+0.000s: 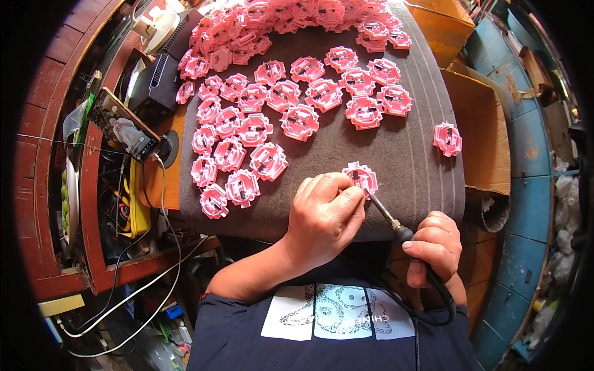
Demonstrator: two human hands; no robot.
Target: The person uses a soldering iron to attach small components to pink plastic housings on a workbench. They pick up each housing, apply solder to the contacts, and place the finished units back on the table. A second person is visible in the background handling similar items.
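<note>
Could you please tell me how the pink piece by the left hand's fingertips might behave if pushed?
The pink piece looks like thin-walled plastic, so it is probably light and stiff. Its notched outline suggests it would slide rather than roll. With its thin projecting edges, it could be somewhat fragile under a hard push.

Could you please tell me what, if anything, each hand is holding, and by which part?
The right hand holds the soldering iron by its black handle. The left hand is pinched at the pink piece; whether it grips anything is hidden.
</note>
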